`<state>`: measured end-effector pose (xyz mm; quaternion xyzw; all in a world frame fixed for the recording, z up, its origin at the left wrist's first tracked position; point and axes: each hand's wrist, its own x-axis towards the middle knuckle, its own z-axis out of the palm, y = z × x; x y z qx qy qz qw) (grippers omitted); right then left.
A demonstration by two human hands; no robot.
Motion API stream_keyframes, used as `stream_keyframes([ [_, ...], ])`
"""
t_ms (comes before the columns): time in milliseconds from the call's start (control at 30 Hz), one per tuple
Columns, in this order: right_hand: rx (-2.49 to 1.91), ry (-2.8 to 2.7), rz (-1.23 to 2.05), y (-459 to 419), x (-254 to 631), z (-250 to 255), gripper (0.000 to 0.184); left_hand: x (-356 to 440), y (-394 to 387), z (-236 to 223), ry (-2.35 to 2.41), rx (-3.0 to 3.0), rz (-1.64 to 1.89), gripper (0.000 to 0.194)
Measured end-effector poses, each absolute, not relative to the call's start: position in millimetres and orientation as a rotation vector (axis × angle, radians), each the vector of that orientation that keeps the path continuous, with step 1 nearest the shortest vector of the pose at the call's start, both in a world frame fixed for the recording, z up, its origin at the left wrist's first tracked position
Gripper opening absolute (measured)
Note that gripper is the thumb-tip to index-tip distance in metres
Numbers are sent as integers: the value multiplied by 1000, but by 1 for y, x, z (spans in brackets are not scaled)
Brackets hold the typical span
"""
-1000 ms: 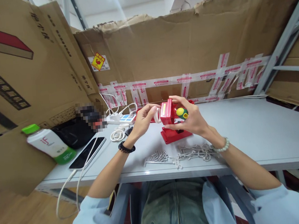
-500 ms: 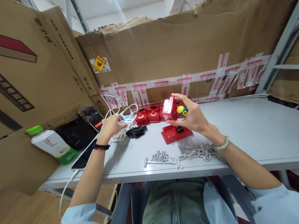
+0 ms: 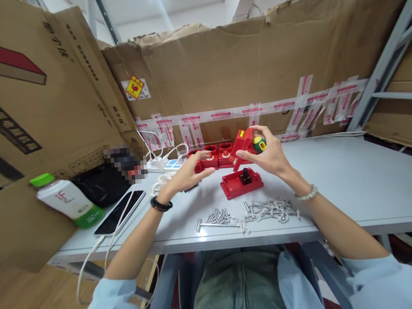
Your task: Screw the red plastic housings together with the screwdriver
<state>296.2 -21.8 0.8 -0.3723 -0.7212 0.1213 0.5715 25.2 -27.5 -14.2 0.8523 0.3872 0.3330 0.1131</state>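
My right hand grips a red plastic housing, tilted above the table, between thumb and fingers. A rounded yellow-and-green handle, like that of a stubby screwdriver, sits against the palm of that hand. My left hand is open, fingers stretched toward the housing without touching it. Below the housing lies a red base tray with a black block inside. Behind it stand several red housings in a row, partly covered by my hands. Black parts are mostly hidden under my left hand.
Loose screws, a T-shaped metal rod and a heap of pins with white cords lie near the front edge. At left are a phone, a bottle, white cables and a power strip. Cardboard walls the back.
My left hand has moved right, away from the power strip and toward the red housing. My right hand has tilted the housing, still holding it and the yellow-and-green handle.
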Motion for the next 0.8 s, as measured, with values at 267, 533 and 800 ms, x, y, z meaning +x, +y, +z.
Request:
stream_keyframes([
  [267, -839, -1824, 380, -23, 295, 1, 81, 98, -28, -21, 689, 2211, 1120, 85],
  [533, -1412, -2083, 410, 11, 335, 0, 63, 78, -20, -32, 1034, 2344, 959, 84],
  [800, -1842, -2276, 187, 32, 348, -36, 31, 83, -19, -45, 1053, 2493, 726, 83],
])
